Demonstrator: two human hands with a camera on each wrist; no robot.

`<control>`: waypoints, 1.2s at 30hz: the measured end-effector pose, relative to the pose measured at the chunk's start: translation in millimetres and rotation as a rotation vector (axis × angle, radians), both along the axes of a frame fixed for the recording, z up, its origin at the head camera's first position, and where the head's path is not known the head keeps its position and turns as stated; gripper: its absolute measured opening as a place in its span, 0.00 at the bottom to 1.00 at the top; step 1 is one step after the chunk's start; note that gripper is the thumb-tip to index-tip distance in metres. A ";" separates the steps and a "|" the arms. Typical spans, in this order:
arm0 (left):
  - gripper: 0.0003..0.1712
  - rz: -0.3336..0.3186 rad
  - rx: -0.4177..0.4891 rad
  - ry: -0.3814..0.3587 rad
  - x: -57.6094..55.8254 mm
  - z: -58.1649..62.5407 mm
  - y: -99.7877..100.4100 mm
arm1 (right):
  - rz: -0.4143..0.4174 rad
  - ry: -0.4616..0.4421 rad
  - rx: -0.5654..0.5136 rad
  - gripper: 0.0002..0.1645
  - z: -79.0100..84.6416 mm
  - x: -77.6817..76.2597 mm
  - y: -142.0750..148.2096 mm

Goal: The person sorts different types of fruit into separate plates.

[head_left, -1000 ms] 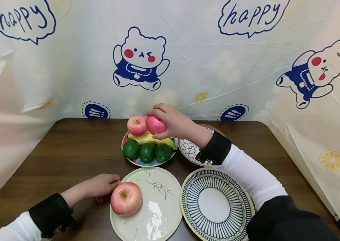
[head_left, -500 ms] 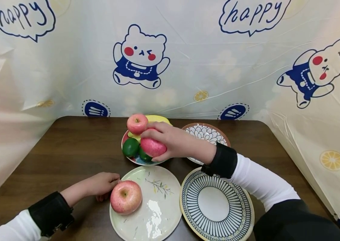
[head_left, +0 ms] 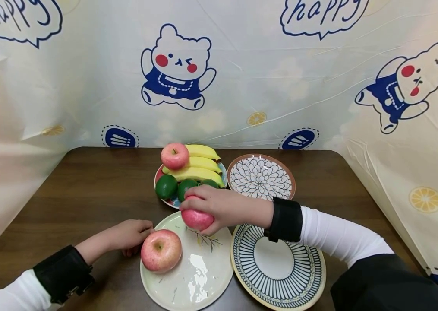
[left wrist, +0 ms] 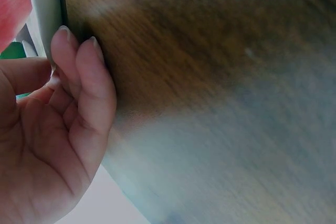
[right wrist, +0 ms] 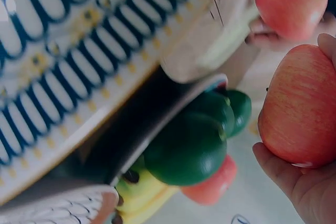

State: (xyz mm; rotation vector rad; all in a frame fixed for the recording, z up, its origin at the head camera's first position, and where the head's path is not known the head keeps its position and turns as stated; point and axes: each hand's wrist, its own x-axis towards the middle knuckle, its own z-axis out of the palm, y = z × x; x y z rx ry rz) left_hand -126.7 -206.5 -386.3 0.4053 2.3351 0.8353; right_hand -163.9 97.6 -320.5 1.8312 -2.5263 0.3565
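My right hand [head_left: 222,207] grips a red apple [head_left: 197,218] above the far part of the cream plate [head_left: 187,289]. In the right wrist view the held apple [right wrist: 302,106] sits between thumb and fingers. Another, larger apple [head_left: 161,251] rests on the plate's left side. At that plate's left rim, my left hand [head_left: 127,235] pinches the edge. The left wrist view shows its curled fingers [left wrist: 94,87] at the pale rim [left wrist: 44,9].
Behind stands a fruit plate [head_left: 158,176] with bananas [head_left: 203,163], a third apple [head_left: 174,156] and green round fruits [head_left: 166,186]. A petal-patterned plate [head_left: 259,175] is to its right. A striped plate [head_left: 277,285] lies nearer, beside the cream plate, on the brown table [head_left: 98,190].
My right hand has carried the apple from over the fruit plate, nearer to me, to above the cream plate. The left hand stays at the rim.
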 end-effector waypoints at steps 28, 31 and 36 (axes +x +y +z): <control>0.10 0.028 -0.008 -0.002 3.2 -4.8 1.7 | 0.010 -0.143 0.147 0.42 -50.4 9.9 -13.5; 0.10 0.028 -0.006 0.003 2.9 -5.6 1.4 | 0.006 -0.153 0.140 0.42 -51.7 9.0 -13.5; 0.10 0.019 -0.018 0.011 -0.2 -4.4 0.7 | -0.004 -0.167 0.129 0.41 -49.8 7.6 -13.6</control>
